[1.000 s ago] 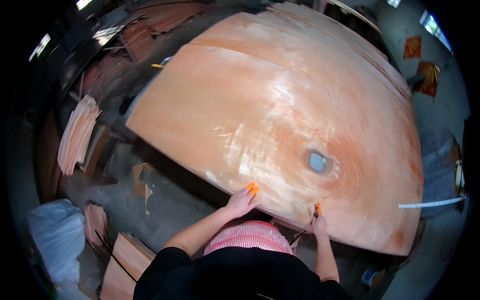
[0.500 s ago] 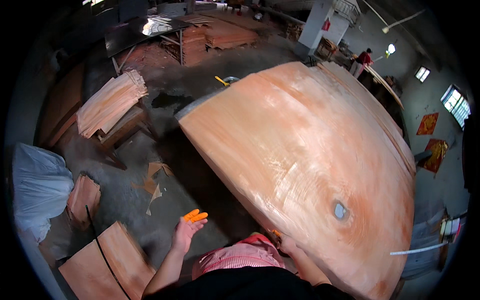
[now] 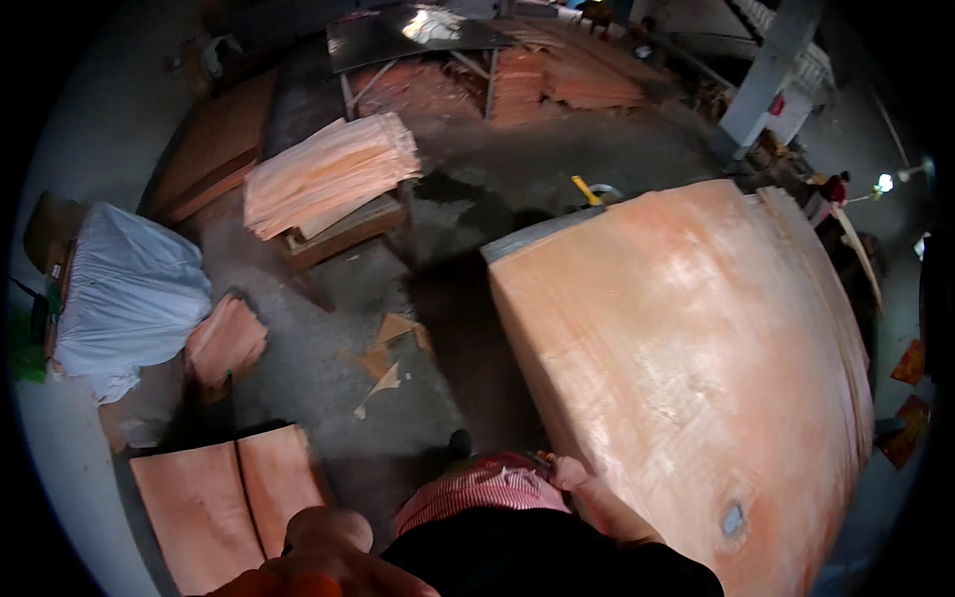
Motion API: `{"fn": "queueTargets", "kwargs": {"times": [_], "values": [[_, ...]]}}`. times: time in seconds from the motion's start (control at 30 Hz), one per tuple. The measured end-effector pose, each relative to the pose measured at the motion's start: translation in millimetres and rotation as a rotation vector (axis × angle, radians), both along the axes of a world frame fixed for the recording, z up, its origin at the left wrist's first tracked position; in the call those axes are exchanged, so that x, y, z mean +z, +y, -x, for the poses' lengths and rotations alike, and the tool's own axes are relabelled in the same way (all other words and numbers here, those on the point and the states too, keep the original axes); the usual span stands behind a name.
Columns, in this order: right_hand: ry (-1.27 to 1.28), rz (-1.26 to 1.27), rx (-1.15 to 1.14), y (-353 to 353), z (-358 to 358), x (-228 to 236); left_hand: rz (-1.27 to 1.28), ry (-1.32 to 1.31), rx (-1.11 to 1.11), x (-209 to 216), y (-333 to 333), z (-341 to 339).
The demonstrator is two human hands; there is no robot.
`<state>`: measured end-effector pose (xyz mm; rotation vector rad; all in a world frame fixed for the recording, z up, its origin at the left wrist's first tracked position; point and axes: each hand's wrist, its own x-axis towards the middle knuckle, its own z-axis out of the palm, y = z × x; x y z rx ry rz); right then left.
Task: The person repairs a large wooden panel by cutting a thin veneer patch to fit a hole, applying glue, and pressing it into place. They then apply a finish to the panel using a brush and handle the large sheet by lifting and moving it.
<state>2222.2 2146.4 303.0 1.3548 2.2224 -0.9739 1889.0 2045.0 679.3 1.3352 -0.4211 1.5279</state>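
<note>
My left hand (image 3: 343, 565) is raised large and blurred at the lower edge, over the stack of reddish wood veneer sheets (image 3: 194, 502). An orange finger cover shows on it. Part of this hand is cut off by the frame, so its grip is unclear. At the near-left edge of a broad, pale veneer-topped stack (image 3: 637, 328), my right hand (image 3: 569, 474) is closed, low beside my red-and-white striped apron (image 3: 482, 495). A small orange and dark bit pokes from its fingers, too small to identify. A hole (image 3: 733, 519) goes through the top sheet.
More veneer sheets (image 3: 333, 174) lie on a wooden bench to the left. A white cloth-covered pile (image 3: 134, 294) stands by the left wall. Veneer scraps (image 3: 390, 358) litter the floor. A yellow-handled tool (image 3: 585, 190) rests behind the big stack. Another person (image 3: 831, 194) stands far right.
My view has swung left, so the surroundings sit further right. My left hand, earlier spread over the floor, has come down and back toward me. The right hand stays by the stack's edge.
</note>
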Motion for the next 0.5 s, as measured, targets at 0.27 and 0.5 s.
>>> {"fn": "queueTargets", "kwargs": {"times": [0.27,0.5], "values": [[0.0,0.03,0.294,135.6,147.0,3.0,0.052,0.14,0.343,50.3,67.8,86.1],[0.124,0.062,0.296,233.8,245.7,22.1,-0.065,-0.105,0.357,16.1,123.9,175.6]]}}
